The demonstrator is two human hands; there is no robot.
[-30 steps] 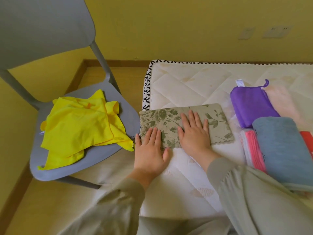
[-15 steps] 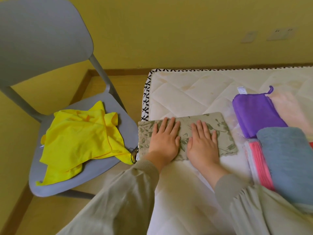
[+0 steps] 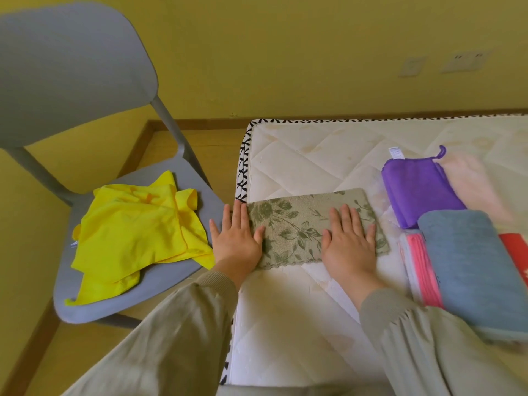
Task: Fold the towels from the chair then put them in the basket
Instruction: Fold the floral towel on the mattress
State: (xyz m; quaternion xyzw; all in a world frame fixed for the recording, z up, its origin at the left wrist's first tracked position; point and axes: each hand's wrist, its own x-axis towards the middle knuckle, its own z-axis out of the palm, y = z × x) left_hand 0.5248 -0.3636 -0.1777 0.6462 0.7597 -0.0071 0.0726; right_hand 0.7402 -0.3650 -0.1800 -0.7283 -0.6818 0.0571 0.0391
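Note:
A green floral towel point(image 3: 300, 227), folded into a long rectangle, lies flat near the left edge of the white quilted mattress point(image 3: 308, 161). My left hand point(image 3: 235, 238) presses flat on the towel's left end, fingers spread, partly over the mattress edge. My right hand point(image 3: 348, 241) lies flat on the right part of the towel. A crumpled yellow towel point(image 3: 137, 235) rests on the seat of the grey chair point(image 3: 131, 292) to the left. No basket is in view.
Folded cloths lie on the mattress at the right: a purple one point(image 3: 420, 190), a pale pink one point(image 3: 471, 187), a blue-grey one point(image 3: 471, 264), a pink-striped one point(image 3: 420, 267) and a red item point(image 3: 517, 252). A yellow wall with sockets point(image 3: 463, 62) stands behind.
My left hand has slid left along the floral towel to its left end, and my right hand has slid right; both stay flat on it.

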